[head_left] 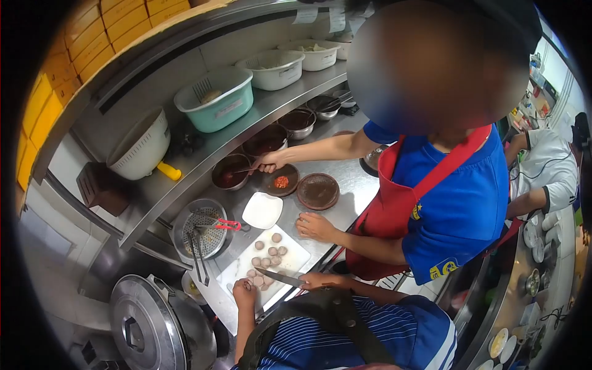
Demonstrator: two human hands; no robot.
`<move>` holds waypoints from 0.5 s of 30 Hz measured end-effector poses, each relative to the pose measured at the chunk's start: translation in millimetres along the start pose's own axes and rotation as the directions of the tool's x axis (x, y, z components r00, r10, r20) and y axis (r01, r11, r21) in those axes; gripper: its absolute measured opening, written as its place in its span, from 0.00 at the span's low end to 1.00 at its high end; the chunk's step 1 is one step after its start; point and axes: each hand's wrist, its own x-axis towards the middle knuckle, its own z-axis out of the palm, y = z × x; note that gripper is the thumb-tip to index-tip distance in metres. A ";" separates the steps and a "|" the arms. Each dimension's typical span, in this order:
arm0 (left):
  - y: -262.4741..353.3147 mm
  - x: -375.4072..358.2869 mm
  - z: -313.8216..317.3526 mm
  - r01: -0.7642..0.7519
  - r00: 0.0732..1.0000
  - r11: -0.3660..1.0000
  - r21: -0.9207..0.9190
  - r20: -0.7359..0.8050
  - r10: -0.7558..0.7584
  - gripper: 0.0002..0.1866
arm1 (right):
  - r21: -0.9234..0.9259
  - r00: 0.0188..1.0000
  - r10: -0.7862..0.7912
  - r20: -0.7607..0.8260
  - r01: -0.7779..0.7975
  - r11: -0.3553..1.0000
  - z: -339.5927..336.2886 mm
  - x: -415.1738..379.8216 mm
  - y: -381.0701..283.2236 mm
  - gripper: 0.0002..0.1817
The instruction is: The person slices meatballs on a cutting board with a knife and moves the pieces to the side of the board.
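Observation:
My right hand [316,281] is wrapped round the handle of a kitchen knife [279,276], whose blade points left above the white cutting board [297,255]. Under and beside the blade lie several round meatballs [282,251], some of them seemingly cut into pale pieces [258,282]. At the board's left edge, close to those pieces, my left hand [245,291] has its fingers curled; whether anything is in them is hidden.
A co-worker in a red apron [390,191] holds a utensil in a sauce pot [232,172]. Nearby are a white plate [263,210], stone mortars [317,190], and a strainer [203,228] with tongs. A large lidded pot [148,327] stands left; baskets [216,105] line the shelf above.

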 end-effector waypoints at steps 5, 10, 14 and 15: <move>-14.9 5.9 12.6 -0.005 0.999 1.000 -0.027 -0.050 0.004 0.11 | -0.073 0.997 -0.072 0.028 0.073 0.995 -14.5 7.1 3.3 0.15; -14.7 7.8 21.4 0.045 0.994 0.997 -0.056 -0.100 -0.050 0.11 | -0.144 0.990 -0.080 0.118 0.097 0.985 -25.9 12.6 7.7 0.16; -7.3 5.9 20.3 0.079 0.988 0.994 -0.077 -0.130 -0.088 0.10 | -0.124 0.982 -0.167 0.085 0.177 0.976 -39.2 11.1 19.8 0.16; -15.8 7.4 24.3 0.114 0.984 0.989 -0.092 -0.129 -0.125 0.10 | -0.148 0.982 -0.170 0.081 0.181 0.972 -53.1 15.2 21.7 0.16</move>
